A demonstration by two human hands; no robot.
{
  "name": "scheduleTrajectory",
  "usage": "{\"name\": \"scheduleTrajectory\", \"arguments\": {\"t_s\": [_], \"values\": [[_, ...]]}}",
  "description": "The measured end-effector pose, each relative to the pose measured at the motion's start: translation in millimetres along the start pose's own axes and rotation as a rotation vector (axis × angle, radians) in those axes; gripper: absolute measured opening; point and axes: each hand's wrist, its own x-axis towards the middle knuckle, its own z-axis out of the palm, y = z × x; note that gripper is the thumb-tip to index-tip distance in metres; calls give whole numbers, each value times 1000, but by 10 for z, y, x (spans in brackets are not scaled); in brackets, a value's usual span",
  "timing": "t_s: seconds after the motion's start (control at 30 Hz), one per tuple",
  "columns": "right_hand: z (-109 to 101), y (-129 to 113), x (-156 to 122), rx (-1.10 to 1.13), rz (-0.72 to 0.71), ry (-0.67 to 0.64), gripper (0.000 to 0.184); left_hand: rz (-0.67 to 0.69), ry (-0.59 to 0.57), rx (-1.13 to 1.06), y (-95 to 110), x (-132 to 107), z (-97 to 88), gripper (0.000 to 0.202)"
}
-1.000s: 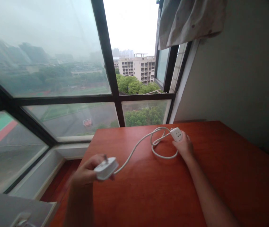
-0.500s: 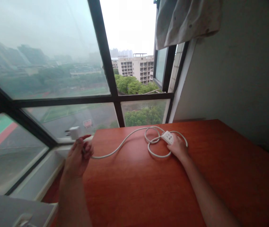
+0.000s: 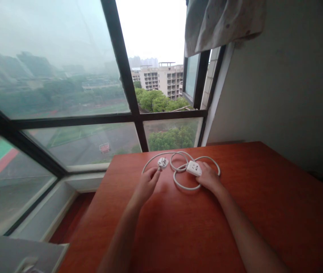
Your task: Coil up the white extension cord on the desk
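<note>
My left hand [image 3: 147,184] pinches the cord just behind a white plug [image 3: 163,162], whose prongs point up and away from me. Over to the right, my right hand [image 3: 209,176] grips the end of a white extension socket [image 3: 194,168], its slotted face turned upward. A white cord [image 3: 184,188] joins the two and lies in loose loops on the table, partly hidden behind my right hand. Plug and socket are a short distance apart.
The reddish-brown table [image 3: 172,235] reaches to the window frame [image 3: 78,122]. A wall [image 3: 269,94] stands at the right, with a curtain [image 3: 223,26] hanging above. A grey ledge [image 3: 16,252] is at the lower left.
My left hand has brought the plug rightward from the table's left edge towards the socket, and the cord now bends back beside it. My right hand stays on the socket, shifted slightly left.
</note>
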Motion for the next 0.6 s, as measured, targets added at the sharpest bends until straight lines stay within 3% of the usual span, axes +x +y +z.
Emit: {"name": "scheduleTrajectory", "arguments": {"t_s": [0.13, 0.23, 0.33, 0.43, 0.6], "values": [[-41, -20, -15, 39, -27, -47, 60, -129, 48, 580, -15, 12, 260, 28], [-58, -41, -26, 75, -68, -79, 59, -176, -19, 732, -21, 38, 348, 31], [-53, -61, -23, 127, -113, -84, 57, -116, -63, 646, -58, 69, 381, 32], [-24, -75, -14, 142, -122, -72, 57, -45, -25, 435, -150, 90, 387, 29], [11, -129, -31, 63, -96, -24, 49, -69, -7, 12, -355, 117, 396, 24]]}}
